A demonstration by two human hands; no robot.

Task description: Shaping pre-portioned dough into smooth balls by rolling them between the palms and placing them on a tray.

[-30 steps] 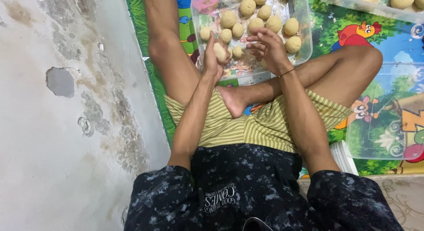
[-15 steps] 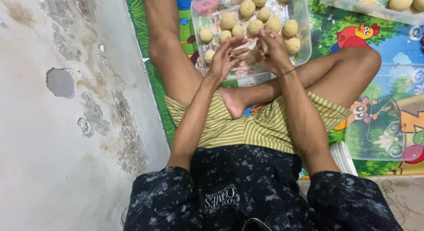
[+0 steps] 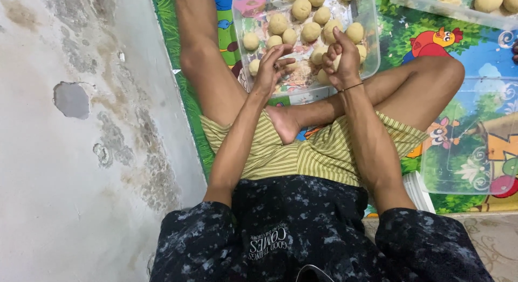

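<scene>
Bright cartoon-printed mat (image 3: pixel 458 28) covers the floor, with a stained, peeling grey wall (image 3: pixel 70 142) along the left side. On the mat, between the person's bare legs, sits a clear plastic tray (image 3: pixel 371 50).

Right hand (image 3: pixel 341 58) is closed on a pale dough piece (image 3: pixel 335 62), fingers wrapped round it so only a little shows between them; a thin dark band circles that wrist. It is over the tray's near right part. Left hand (image 3: pixel 270 71) is open, fingers spread and slightly curled, palm turned up, holding nothing; it hovers over the tray's near left part, just beside the right hand but apart from it.

Around the hands, dough balls (image 3: pixel 302 8) lie in the tray, mostly toward its far side, some touching each other. Crumbs and smears dot the tray floor near the left hand. One ball (image 3: pixel 251 41) sits alone by the left wall of the tray.

Beyond, at top right, a second tray (image 3: pixel 431 6) holds more balls. A clear empty lid (image 3: pixel 475 147) lies on the mat beside the right knee. The person wears striped yellow shorts (image 3: pixel 313 152) and a dark mottled shirt (image 3: pixel 291 233).
</scene>
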